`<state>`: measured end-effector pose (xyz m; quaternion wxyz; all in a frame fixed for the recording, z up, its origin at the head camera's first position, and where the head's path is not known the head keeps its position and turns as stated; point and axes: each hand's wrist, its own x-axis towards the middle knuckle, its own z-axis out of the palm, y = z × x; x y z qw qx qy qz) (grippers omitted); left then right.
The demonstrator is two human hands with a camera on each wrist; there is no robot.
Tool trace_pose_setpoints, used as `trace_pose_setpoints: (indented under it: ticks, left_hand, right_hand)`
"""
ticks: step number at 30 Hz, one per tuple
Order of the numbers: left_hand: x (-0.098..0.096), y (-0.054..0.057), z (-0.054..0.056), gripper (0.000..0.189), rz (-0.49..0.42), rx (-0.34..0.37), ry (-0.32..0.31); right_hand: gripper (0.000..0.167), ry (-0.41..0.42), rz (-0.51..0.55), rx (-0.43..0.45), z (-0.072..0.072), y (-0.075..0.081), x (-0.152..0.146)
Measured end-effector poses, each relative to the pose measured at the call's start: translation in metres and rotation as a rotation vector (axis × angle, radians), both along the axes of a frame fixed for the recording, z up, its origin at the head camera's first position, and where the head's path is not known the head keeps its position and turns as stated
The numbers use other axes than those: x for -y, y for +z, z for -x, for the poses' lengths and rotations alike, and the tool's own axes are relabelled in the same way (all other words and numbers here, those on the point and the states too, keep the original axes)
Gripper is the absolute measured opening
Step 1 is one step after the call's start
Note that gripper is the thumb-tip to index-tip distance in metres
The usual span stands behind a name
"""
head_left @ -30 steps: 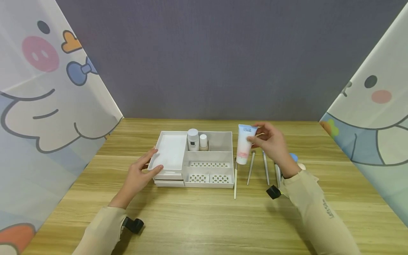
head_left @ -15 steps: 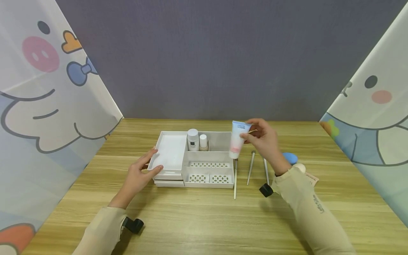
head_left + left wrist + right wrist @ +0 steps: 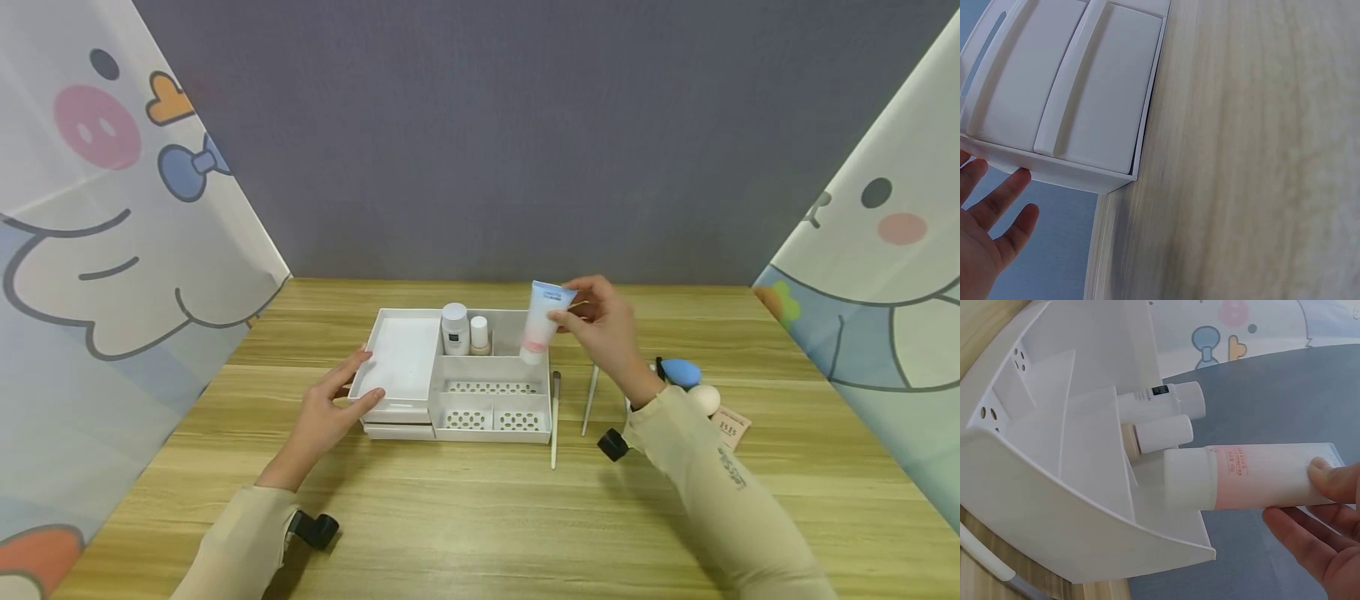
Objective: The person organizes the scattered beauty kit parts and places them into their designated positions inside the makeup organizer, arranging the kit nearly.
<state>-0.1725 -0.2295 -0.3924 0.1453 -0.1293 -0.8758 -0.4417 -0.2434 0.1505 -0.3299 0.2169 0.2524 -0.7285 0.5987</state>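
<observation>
My right hand [image 3: 602,329] pinches a white, pink and blue squeeze tube [image 3: 542,323] near its flat blue end, cap pointing down. In the right wrist view the tube's white cap [image 3: 1191,479] is at the mouth of the back right compartment of a white organizer [image 3: 1085,531]. Beside it in the back row stand a white bottle [image 3: 454,330] and a smaller white-capped bottle [image 3: 479,335] with a beige base. My left hand [image 3: 324,425] rests on the organizer's left side, thumb at the front corner of its top tray [image 3: 401,358]. In the left wrist view, fingers [image 3: 1004,200] touch the organizer's side, beside two drawer fronts [image 3: 1107,87].
A makeup brush [image 3: 554,421] lies along the organizer's right side, and another brush [image 3: 590,402] is further right. Beyond my right forearm are a blue oval item [image 3: 681,372], a cream-coloured round item [image 3: 704,399] and a printed card [image 3: 731,427]. A grey wall panel [image 3: 517,142] stands behind the table.
My right hand has carried the tube left, from beside the organizer to over its back right compartment. The card has come into view behind the sleeve. My left hand has stayed in place.
</observation>
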Motion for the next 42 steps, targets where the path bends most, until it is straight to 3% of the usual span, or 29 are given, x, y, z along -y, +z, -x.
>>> trace_pose_setpoints:
  ticks: [9,27,35,42]
  left_hand:
    - [0.0,-0.001,0.001,0.057,-0.006,0.004,0.006]
    - [0.0,-0.002,-0.001,0.057,-0.012,0.009,0.005]
    - [0.0,-0.002,0.001,0.057,-0.017,-0.014,0.008]
    - [0.0,-0.002,0.001,0.057,-0.007,-0.014,0.008]
  right_hand:
    - [0.032,0.007,-0.022,-0.01,0.007,0.0,0.009]
    - [0.029,0.023,-0.143,-0.044,0.034,-0.017,0.019]
    - [0.026,0.084,-0.254,0.041,0.037,-0.02,0.022]
    - [0.025,0.103,-0.293,0.034,0.039,-0.025,0.025]
